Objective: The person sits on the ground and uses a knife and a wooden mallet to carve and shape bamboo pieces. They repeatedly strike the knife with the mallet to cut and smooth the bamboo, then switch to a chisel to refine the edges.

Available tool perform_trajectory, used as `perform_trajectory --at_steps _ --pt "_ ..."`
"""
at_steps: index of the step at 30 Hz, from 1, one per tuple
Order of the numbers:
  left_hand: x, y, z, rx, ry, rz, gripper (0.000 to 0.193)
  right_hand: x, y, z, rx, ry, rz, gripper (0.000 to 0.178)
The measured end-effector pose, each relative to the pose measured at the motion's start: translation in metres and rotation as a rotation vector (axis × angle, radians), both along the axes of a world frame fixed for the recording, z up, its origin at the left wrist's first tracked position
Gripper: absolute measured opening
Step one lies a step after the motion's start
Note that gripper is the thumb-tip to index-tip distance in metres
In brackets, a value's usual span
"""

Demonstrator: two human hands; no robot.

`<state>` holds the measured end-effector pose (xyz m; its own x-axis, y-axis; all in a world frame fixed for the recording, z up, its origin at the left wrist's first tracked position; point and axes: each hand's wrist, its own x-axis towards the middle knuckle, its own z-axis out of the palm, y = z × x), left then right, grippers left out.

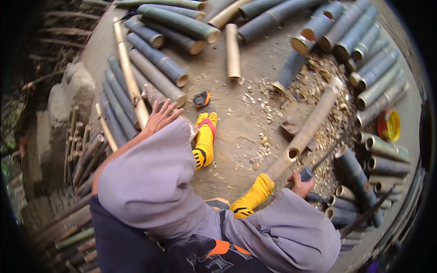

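My left hand is spread open beside my left knee, close to the ends of cut bamboo tubes. It holds nothing that I can see. Down by my right foot, my right hand is closed round the dark handle of a narrow-bladed tool, whose blade points away to the right. Just left of that blade lies a pale bamboo tube with a round opening in its near part. My right foot in a yellow sock is against this tube's near end.
Wood chips cover the ground at right. Bamboo tubes lie along the far side and both flanks. A black-and-orange tape measure sits past my left foot. A yellow-and-red container stands far right, above a dark blade.
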<state>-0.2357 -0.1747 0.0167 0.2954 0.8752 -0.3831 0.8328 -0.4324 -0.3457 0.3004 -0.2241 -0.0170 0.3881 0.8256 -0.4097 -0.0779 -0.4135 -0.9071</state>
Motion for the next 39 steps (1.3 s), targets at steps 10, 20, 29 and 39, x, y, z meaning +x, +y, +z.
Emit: perform_trajectory --at_steps 10,20,29,39 --pt "0.022 0.021 0.0 0.087 -0.217 0.235 0.05 0.006 0.001 0.031 -0.014 -0.109 -0.005 0.03" --pt "0.198 0.04 -0.007 -0.147 -0.547 0.5 0.082 0.014 -0.027 0.02 -0.044 -0.224 0.017 0.033" --pt "0.191 0.019 -0.089 -0.069 -0.639 0.587 0.088 -0.001 -0.046 -0.002 -0.138 -0.254 0.041 0.043" --pt "0.175 -0.041 -0.071 0.072 -0.627 0.801 0.101 -0.024 -0.059 0.04 -0.035 -0.185 0.098 0.054"
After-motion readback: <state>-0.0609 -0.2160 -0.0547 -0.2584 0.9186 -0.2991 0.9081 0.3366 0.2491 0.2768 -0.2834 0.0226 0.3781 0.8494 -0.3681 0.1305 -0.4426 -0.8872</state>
